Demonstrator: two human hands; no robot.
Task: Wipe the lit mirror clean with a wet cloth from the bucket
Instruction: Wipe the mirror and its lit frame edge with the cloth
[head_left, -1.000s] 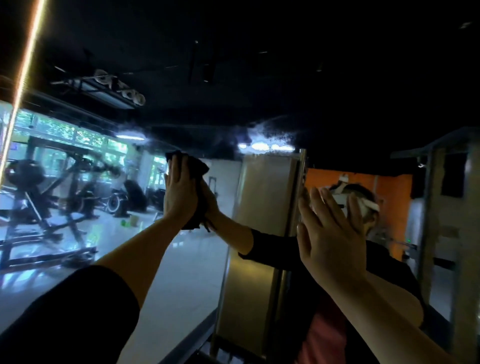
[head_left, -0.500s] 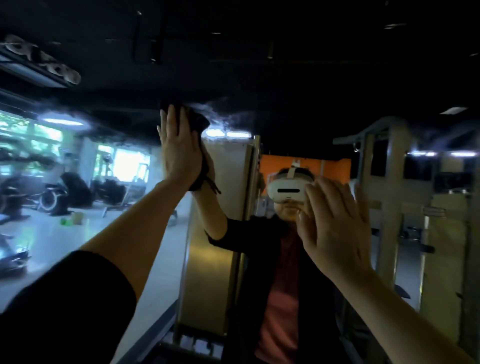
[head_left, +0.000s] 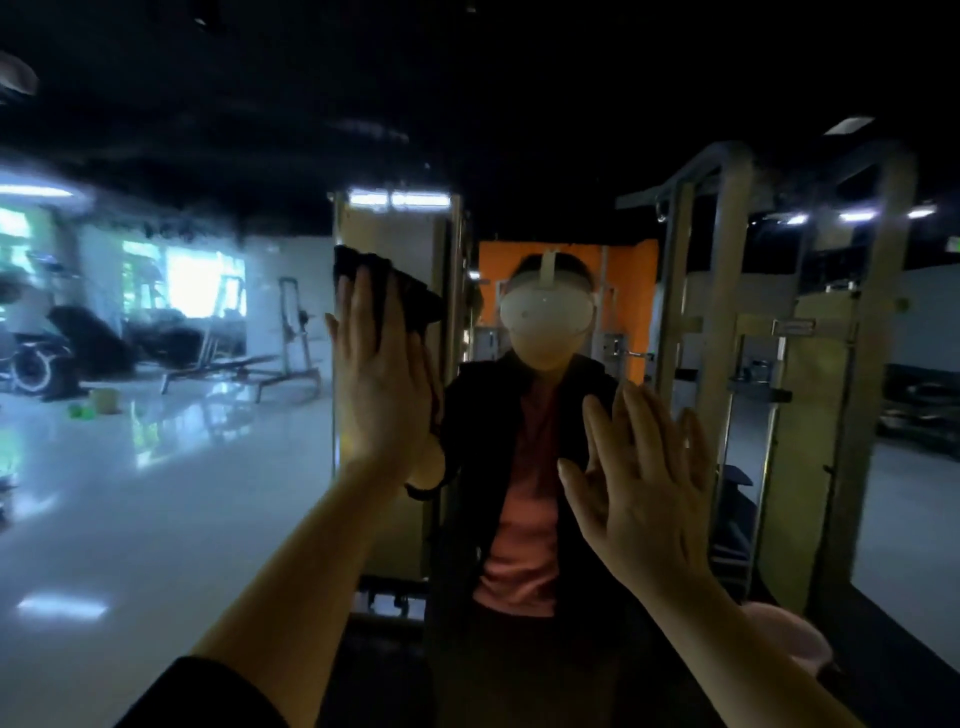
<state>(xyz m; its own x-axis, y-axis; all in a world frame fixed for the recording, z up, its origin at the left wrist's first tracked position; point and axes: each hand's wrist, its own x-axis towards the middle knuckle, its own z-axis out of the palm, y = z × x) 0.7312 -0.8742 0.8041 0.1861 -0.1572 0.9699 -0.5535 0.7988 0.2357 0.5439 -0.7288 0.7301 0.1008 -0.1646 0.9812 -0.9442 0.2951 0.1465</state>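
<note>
The left hand (head_left: 382, 384) has come down the mirror (head_left: 156, 493) in the last second, dragging the dark cloth (head_left: 400, 296) with it. A moment ago that hand was up near the reflected ceiling lights; now it sits lower, level with the reflected white headset (head_left: 545, 317) and just to the left of it. Its fingers lie straight and close together, palm flat on the cloth, pressing it to the glass; the cloth's bunched top and right edge poke out above and to the right of the fingertips.

The right hand (head_left: 644, 483) holds nothing. It is raised below and to the right of the headset's reflection, fingers straight and slightly fanned. I cannot tell whether it touches the glass or hovers just off it. It has kept roughly that pose throughout.

So I'd judge this a downward stroke in the middle of wiping: the upper band left of the headset has been passed over, and the lower glass is yet to do. Faint smears show high on the glass, above the headset, so that part may want another pass.

A pale pink rim, probably the bucket (head_left: 789, 644), peeks out low and to the right of the headset, beyond the right forearm, handy for re-wetting the cloth
</note>
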